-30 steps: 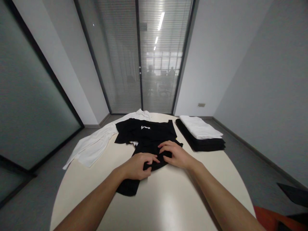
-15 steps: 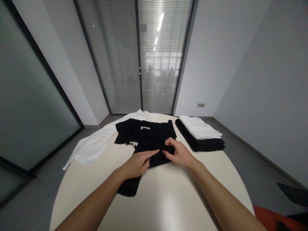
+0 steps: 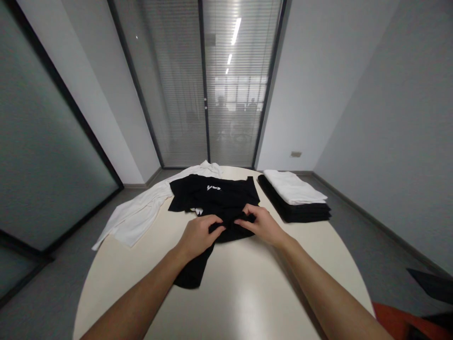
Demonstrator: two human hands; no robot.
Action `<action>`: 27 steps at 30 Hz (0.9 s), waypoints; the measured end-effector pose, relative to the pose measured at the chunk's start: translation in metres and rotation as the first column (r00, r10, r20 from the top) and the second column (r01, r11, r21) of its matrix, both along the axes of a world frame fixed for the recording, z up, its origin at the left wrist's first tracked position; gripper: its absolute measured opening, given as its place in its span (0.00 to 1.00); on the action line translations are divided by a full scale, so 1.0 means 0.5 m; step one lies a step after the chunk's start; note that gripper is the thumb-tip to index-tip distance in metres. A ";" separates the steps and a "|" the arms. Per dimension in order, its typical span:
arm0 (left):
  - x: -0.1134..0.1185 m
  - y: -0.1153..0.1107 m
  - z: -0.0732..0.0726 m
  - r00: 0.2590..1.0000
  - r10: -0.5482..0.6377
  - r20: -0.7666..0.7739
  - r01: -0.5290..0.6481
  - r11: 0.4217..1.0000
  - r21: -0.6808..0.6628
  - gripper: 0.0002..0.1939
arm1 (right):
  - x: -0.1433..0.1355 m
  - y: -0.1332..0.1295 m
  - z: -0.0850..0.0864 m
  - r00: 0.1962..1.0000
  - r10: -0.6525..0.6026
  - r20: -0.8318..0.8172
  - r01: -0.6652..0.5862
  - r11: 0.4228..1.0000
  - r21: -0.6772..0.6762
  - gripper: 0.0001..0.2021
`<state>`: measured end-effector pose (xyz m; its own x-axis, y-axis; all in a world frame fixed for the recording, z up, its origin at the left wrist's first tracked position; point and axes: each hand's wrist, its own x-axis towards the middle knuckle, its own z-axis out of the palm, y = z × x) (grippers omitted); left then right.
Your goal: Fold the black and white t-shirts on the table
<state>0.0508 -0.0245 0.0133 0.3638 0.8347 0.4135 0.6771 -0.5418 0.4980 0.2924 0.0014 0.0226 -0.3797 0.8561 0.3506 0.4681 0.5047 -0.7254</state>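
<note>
A black T-shirt [image 3: 230, 191] with a white print lies crumpled on the pale table [image 3: 247, 283], one part of it trailing towards me at the left. On its near part, my left hand [image 3: 200, 236] pinches the fabric between thumb and fingers. Close by on the right, my right hand [image 3: 262, 224] is closed on another bit of the same cloth. The fabric bunches up between the two hands. Some fingertips are hidden in the dark folds.
To the left a white garment [image 3: 141, 215] lies spread along the table's edge. A stack of folded black clothes [image 3: 306, 213] stands at the right, with a folded white garment [image 3: 293, 188] on top. Part of a red chair [image 3: 396, 321] shows at the lower right.
My left hand has shifted slightly and gone from outstretched fingers to a pinch on the shirt. My right hand stays at the cloth, its fingers slightly moved.
</note>
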 end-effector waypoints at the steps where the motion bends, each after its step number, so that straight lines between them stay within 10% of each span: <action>1: 0.000 0.002 -0.001 1.000 0.019 0.003 -0.019 1.000 -0.006 0.05 | -0.001 -0.002 0.003 1.000 0.012 -0.029 -0.013 1.000 -0.024 0.17; 8: -0.008 0.006 0.011 0.998 0.023 0.055 -0.021 0.999 -0.040 0.09 | 0.004 -0.006 0.022 0.967 0.181 -0.179 -0.211 0.963 -0.166 0.16; 16: -0.011 -0.027 0.052 0.941 -0.324 -0.097 0.280 0.906 -0.316 0.12 | 0.089 0.005 0.056 0.884 -0.143 -0.445 0.097 0.988 -0.124 0.22; 18: -0.001 -0.045 0.057 0.903 -0.430 -0.003 0.379 0.799 -0.467 0.12 | 0.113 0.000 0.071 0.909 -0.152 -0.389 0.084 0.979 -0.187 0.28; 22: 0.020 -0.072 0.062 0.750 -0.546 0.373 0.597 0.317 -0.737 0.24 | 0.134 -0.006 0.088 0.988 -0.074 -0.138 0.009 0.907 -0.420 0.39; 24: 0.023 -0.070 0.062 0.729 -0.511 0.455 0.616 0.199 -0.762 0.23 | 0.135 -0.004 0.084 1.000 0.000 -0.012 -0.006 0.858 -0.513 0.43; 25: 0.022 -0.065 0.061 0.759 -0.480 0.440 0.603 0.264 -0.753 0.21 | 0.135 -0.002 0.079 0.998 0.025 0.063 0.013 0.837 -0.547 0.44; 27: 0.014 -0.046 0.052 0.874 -0.367 0.318 0.483 0.584 -0.652 0.17 | 0.136 0.005 0.063 0.969 0.019 0.246 0.128 0.811 -0.571 0.44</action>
<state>0.0578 -0.0475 0.0395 0.7434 0.6532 -0.1440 0.3566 -0.2048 0.9115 0.3605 0.0038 0.0542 -0.3317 0.8921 -0.3069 0.6709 -0.0056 -0.7415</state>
